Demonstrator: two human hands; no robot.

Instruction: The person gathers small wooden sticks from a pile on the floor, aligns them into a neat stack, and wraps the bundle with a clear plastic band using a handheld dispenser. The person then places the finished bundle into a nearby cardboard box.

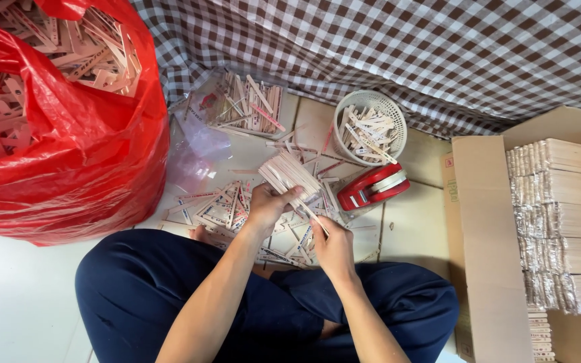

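The left hand (265, 205) is gripping a light, stiff bundle of sticks (289, 173) at its lower end; the right hand (331, 243) is pinching one thin stick (312, 216), likely snappable.

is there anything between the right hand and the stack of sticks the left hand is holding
Nothing visible does. The left hand grips the stack of sticks, and the right hand sits just beside it, pinching a single stick that reaches up to the stack. The tape dispenser lies off to the side.
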